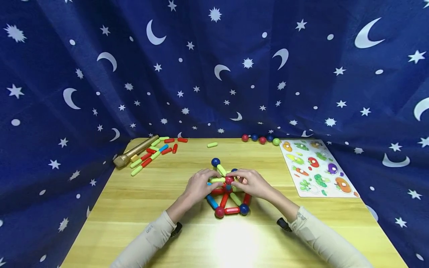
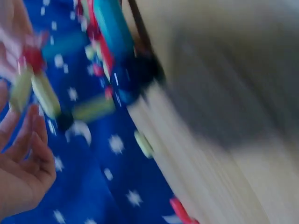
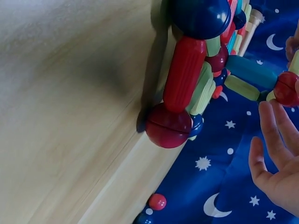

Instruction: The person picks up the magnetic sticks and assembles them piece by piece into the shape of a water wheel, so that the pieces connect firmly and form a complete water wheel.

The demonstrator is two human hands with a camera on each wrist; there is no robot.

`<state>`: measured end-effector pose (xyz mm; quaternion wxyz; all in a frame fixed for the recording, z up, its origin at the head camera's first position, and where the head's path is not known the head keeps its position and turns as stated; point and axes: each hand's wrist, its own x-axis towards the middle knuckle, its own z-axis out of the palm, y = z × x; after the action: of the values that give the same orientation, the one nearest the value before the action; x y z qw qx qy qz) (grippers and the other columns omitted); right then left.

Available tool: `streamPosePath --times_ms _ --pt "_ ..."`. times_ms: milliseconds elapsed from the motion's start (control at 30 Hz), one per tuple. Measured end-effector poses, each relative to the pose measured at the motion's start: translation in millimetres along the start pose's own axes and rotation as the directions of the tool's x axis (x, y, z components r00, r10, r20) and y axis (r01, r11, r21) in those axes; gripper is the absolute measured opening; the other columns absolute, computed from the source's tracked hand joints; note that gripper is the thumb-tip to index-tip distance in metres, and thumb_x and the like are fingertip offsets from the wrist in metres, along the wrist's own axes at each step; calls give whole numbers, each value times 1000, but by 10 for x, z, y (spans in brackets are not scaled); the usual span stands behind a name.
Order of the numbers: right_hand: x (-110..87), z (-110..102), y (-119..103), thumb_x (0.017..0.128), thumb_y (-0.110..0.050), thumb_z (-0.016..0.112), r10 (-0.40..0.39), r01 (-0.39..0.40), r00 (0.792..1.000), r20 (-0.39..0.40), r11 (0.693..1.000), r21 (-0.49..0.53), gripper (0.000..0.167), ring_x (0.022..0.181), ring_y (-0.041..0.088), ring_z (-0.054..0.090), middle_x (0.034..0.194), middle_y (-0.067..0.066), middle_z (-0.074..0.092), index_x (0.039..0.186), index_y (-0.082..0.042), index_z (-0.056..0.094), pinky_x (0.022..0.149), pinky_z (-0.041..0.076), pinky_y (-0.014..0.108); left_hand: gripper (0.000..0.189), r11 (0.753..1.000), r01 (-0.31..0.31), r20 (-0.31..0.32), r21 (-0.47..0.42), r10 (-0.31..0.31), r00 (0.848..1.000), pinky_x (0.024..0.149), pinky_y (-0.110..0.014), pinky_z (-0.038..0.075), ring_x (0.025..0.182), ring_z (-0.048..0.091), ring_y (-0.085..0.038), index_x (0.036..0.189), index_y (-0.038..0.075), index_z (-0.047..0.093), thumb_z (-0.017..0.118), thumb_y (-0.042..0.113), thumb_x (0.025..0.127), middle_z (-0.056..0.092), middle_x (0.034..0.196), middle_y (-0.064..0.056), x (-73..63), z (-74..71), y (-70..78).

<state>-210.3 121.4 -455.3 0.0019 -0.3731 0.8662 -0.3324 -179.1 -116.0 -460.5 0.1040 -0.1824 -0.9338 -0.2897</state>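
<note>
Both hands are at a ball-and-rod building structure. In the head view my left hand (image 1: 202, 183) pinches a yellow-green rod (image 1: 217, 179) that joins a red ball (image 1: 229, 180) at the top. My right hand (image 1: 252, 182) grips that red ball from the other side. A blue rod (image 3: 251, 72) runs from the top ball down to a lower red ball (image 3: 217, 60). Red rods, a front red ball (image 1: 219, 212) and a dark blue ball (image 1: 244, 209) form the base. Another yellow-green rod (image 1: 221, 170) leads to a raised blue ball (image 1: 215, 162). Motion blurs the left wrist view.
Loose red, yellow-green and blue rods (image 1: 146, 162) lie at the back left beside a gold microphone (image 1: 135, 150). One yellow-green rod (image 1: 212, 144) is alone at the back. Several balls (image 1: 262, 140) line the back edge, near a vegetable puzzle board (image 1: 301, 190) at right.
</note>
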Motion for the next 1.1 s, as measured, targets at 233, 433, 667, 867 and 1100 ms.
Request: streamPosePath --times_ms 233,433,667,867,1100 --pt "9 -58 5 91 -25 68 22 -22 1000 -13 1000 -9 28 62 5 54 87 -3 68 119 -22 69 54 44 19 25 957 286 -48 -45 -288 956 70 -38 53 83 67 -22 108 14 71 55 31 99 73 100 -6 482 -299 -870" --pt "42 -76 -10 90 -22 69 -38 37 998 -47 999 -20 27 63 5 56 96 -4 71 117 -20 70 53 44 18 25 916 332 55 227 -352 934 82 -48 53 104 64 -35 119 12 66 54 16 98 66 121 -16 978 -325 -1394" --pt "-5 88 -50 89 -23 70 -87 86 995 -45 996 -19 26 60 3 54 92 -5 71 115 -19 71 52 42 17 30 940 161 275 301 -248 929 99 -54 46 130 47 -38 127 16 59 58 21 97 48 142 -17 1180 88 -1227" --pt "-60 200 -74 90 -25 69 -49 48 999 -19 999 -3 25 58 3 53 95 -5 72 116 -22 70 52 41 15 44 941 128 372 312 -245 895 112 -61 30 146 26 -39 141 20 52 56 34 99 21 162 -16 1198 445 -1138" --pt "-38 120 -49 90 -24 70 -19 19 999 -46 1000 -10 26 58 5 52 91 -7 69 116 -23 70 51 39 15 29 908 56 288 415 -190 939 97 -49 47 114 59 -30 114 15 69 59 36 97 65 122 -9 1317 550 -1089"
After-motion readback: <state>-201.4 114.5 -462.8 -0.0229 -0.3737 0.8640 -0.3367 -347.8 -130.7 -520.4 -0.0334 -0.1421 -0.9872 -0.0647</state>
